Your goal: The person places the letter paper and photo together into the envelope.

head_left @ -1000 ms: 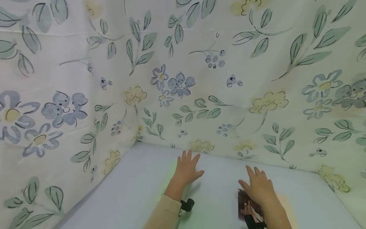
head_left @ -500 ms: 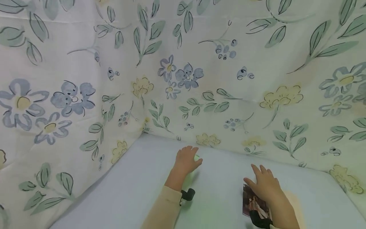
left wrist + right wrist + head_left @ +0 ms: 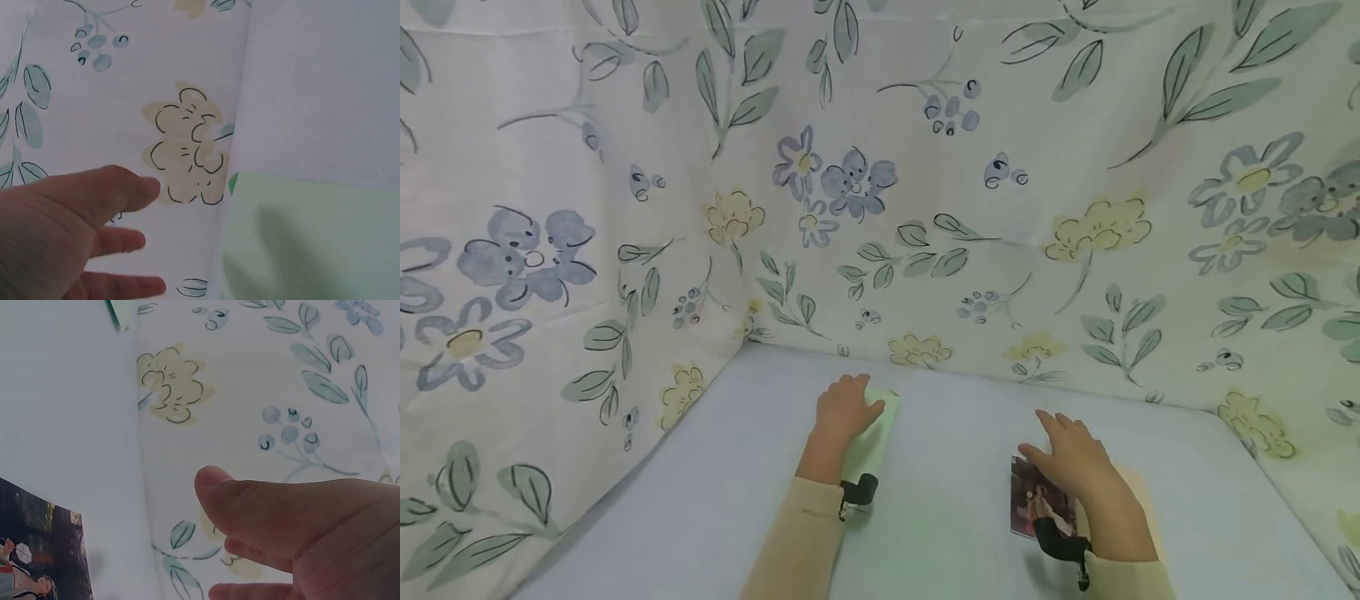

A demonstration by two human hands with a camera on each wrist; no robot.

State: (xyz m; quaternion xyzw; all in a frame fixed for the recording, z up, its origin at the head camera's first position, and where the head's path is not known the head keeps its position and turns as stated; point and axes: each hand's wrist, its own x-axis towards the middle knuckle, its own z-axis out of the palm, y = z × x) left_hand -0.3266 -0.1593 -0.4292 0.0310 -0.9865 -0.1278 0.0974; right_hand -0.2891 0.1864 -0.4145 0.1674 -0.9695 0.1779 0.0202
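My left hand [image 3: 846, 408] is over the left side of a light green sheet-like thing [image 3: 876, 425] near the back of the table. In the left wrist view its thumb and two fingers show apart, with nothing between them, and their shadow seems to fall on the green surface [image 3: 319, 231]. Whether the hand touches it I cannot tell. On the right, my right hand [image 3: 1071, 454] hovers with spread fingers beside a dark photo print [image 3: 1028, 500] that shows figures in pale clothes. The hand and wrist hide part of the print.
A cream sheet [image 3: 1142, 492] lies partly under the right forearm. Floral cloth [image 3: 865, 308] rises along the back and left of the white table [image 3: 955, 467]. Black wrist cameras [image 3: 859, 490] sit on both wrists.
My left hand has shifted left; the green thing, first visible left of it, now shows on its right. The right hand stays by the photo print. The head view has shifted slightly.
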